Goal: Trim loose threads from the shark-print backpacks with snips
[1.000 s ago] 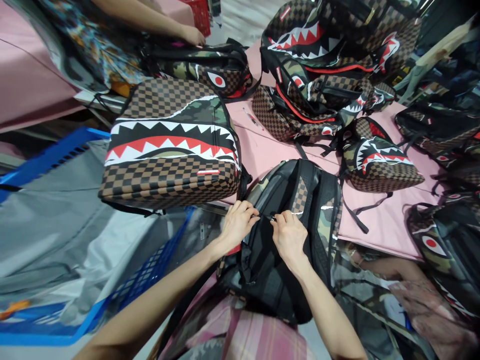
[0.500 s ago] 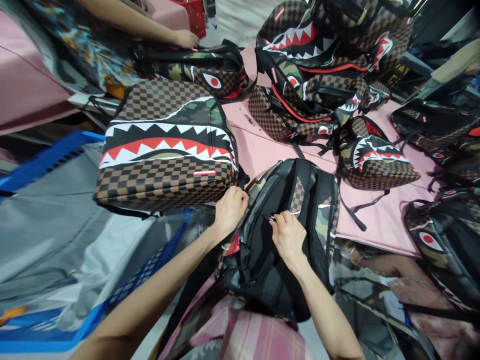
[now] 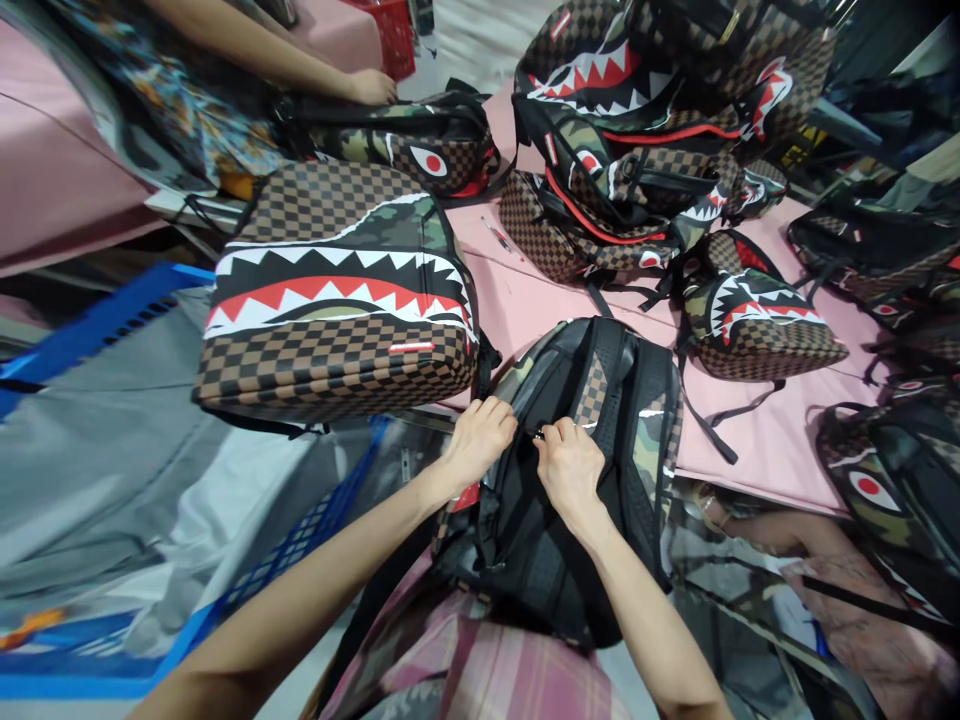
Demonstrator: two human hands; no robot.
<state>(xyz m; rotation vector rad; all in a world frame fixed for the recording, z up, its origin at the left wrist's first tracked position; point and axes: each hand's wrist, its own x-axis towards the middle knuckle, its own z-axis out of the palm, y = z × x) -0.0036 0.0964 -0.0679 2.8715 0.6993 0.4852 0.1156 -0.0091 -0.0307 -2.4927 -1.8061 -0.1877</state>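
Observation:
A black backpack (image 3: 551, 560) with brown check and camouflage panels lies with its straps facing up, between the table edge and my lap. My left hand (image 3: 480, 445) is closed on its left edge, pinching the fabric. Over the back panel, my right hand (image 3: 570, 465) is closed around a small dark metal piece (image 3: 538, 434), whose tip pokes out beyond the fingers. Whether that is a tool or a zip pull is hard to make out. Left of it rests another checked backpack (image 3: 337, 370) printed with a red and white shark mouth.
More shark-print bags (image 3: 757, 325) lie on the pink table (image 3: 495, 260), several piled at the back. A co-worker's hand (image 3: 373, 87) rests on a bag (image 3: 431, 130) at the far left. A blue crate (image 3: 187, 645) with grey material stands at lower left.
My left hand has shifted right and slightly down along the backpack's edge, closer to my right hand. My right hand has moved slightly left, with the metal piece still in its fingers.

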